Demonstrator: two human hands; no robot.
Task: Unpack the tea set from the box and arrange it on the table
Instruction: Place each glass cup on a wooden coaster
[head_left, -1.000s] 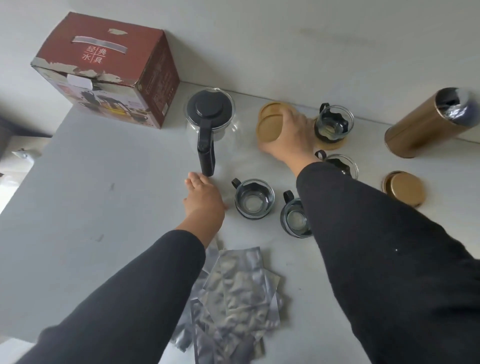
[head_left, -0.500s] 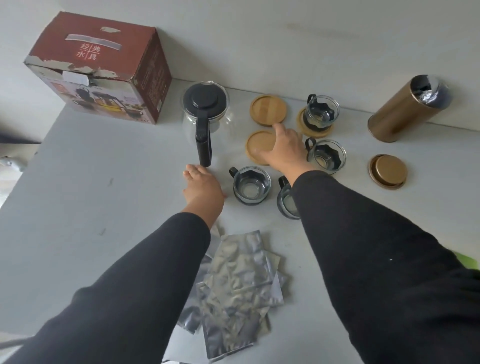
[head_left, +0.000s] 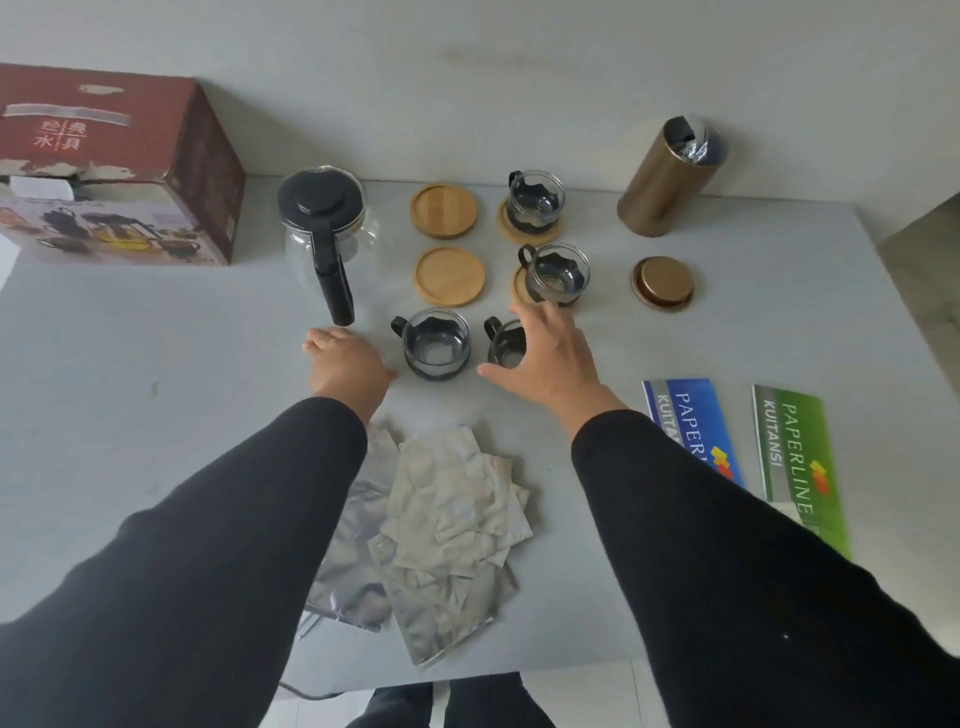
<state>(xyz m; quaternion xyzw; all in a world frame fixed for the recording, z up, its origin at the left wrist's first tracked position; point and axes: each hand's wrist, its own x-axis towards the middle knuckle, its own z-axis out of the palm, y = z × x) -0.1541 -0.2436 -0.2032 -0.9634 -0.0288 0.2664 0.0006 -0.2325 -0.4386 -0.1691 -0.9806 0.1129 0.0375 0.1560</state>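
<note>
A glass teapot (head_left: 327, 234) with a black lid and handle stands left of two bare wooden coasters (head_left: 443, 210) (head_left: 449, 275). Two glass cups (head_left: 536, 200) (head_left: 558, 274) sit on coasters further right. Two more cups rest on the bare table: one (head_left: 436, 345) between my hands, one (head_left: 505, 345) partly hidden by my right hand (head_left: 545, 356), which hovers over it with fingers spread. My left hand (head_left: 345, 364) lies on the table near the teapot handle, fingers curled, holding nothing. The red box (head_left: 119, 171) stands at the far left.
A gold tin (head_left: 670, 179) stands at the back right, its lid (head_left: 663, 283) lying in front of it. Several silver foil packets (head_left: 441, 530) lie between my arms. A blue booklet (head_left: 691, 426) and a green one (head_left: 800, 457) lie on the right of the grey table (head_left: 130, 389).
My right hand set down the second wooden coaster beside the teapot, then drew back and opened over the nearest cup. My left hand stayed put.
</note>
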